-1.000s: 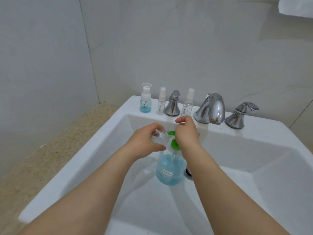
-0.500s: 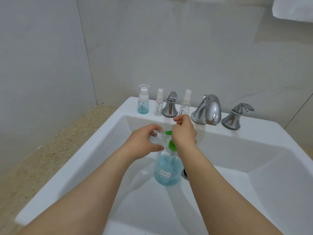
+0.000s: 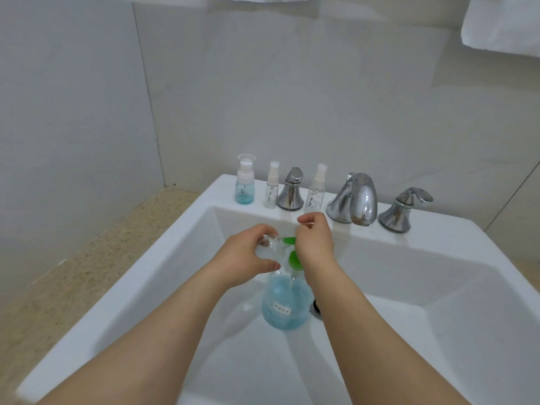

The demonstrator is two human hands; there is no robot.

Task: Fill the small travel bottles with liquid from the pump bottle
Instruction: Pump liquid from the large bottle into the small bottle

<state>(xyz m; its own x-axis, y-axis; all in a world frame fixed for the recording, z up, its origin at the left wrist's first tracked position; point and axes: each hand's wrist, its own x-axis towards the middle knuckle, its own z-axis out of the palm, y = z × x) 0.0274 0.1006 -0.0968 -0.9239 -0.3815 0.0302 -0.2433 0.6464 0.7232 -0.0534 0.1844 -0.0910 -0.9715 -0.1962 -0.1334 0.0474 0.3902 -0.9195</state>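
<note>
the left hand (image 3: 248,254) was curled round a small clear plastic travel bottle (image 3: 270,247), fingers over its top and thumb beneath. it held the bottle tilted, with its neck up against the tip of the green nozzle. the right hand (image 3: 317,241) sat just beside it, its fingers bent down over the green pump head (image 3: 290,240) of a round clear plastic pump bottle (image 3: 287,308). its thumb and forefinger met at the top of the hand. both hands were in the centre of the frame, close together. the pump bottle stood upright inside the white ceramic sink (image 3: 438,238), just left of the chrome drain (image 3: 316,308). it was partly filled with blue liquid and had a small white label on its front. whether liquid was passing into the travel bottle could not be told.

several things stood in a row along the sink's back ledge, above the hands. from left to right they were:
- a small clear capped bottle with blue liquid in its lower part (image 3: 245,187)
- a slim clear spray bottle with a white top (image 3: 271,187)
- a chrome tap handle (image 3: 290,190)
- a second slim clear spray bottle (image 3: 316,190)
- a chrome spout (image 3: 353,200)
- a second chrome tap handle (image 3: 404,209)

a beige speckled stone surface (image 3: 73,273) ran along the left of the frame. a white towel (image 3: 502,21) hung in the upper right corner.
</note>
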